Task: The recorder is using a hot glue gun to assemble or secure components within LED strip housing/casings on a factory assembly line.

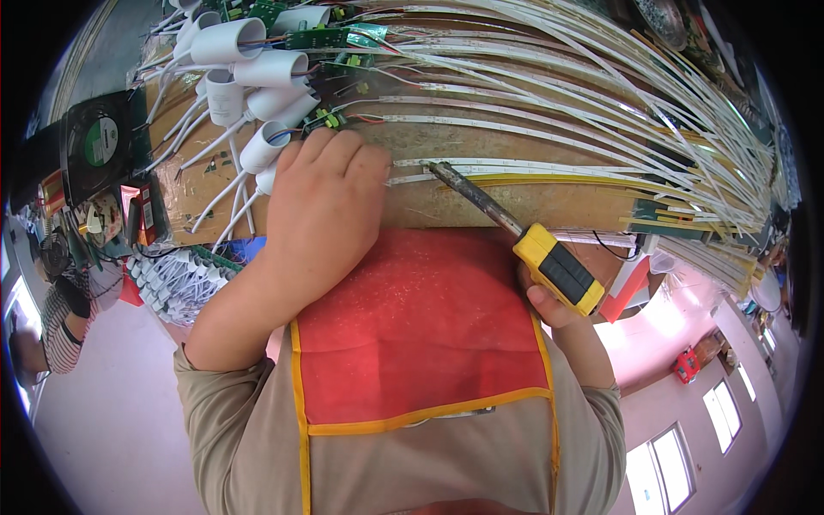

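My right hand [549, 306] grips a soldering iron [560, 270] by its yellow and black handle. Its dark tip rests at the near end of a white LED strip [506, 163] on the bench. My left hand [330, 184] is closed, fingers curled downward at the bench, and its fingertips are hidden; what it pinches, if anything, I cannot make out. Just beyond its knuckles lies a small green circuit board [323, 119]. A white plastic lamp housing [264, 148] with wires touches or lies close to the left hand's outer side.
More white housings [227, 41] are heaped at the far left. Many LED strips [549, 64] fan across the brown bench board [446, 206] to the right. A black fan [94, 139] stands left, above a pile of white parts [180, 283]. Another person [64, 330] sits at far left.
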`<action>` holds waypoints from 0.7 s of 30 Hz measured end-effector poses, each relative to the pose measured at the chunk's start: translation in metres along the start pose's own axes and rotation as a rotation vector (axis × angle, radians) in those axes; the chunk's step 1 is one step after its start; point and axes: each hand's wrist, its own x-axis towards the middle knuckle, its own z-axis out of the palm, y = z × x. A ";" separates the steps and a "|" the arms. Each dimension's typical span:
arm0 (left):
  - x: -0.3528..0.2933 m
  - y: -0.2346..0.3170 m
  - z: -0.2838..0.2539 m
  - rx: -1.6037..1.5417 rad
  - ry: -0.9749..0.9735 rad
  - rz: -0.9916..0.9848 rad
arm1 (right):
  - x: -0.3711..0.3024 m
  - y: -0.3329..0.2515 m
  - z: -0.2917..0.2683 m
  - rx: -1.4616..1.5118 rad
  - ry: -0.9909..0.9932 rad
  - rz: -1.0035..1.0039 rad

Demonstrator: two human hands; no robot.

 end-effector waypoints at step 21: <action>0.005 0.000 0.002 0.041 -0.001 0.020 | 0.014 0.002 0.006 0.015 -0.012 -0.056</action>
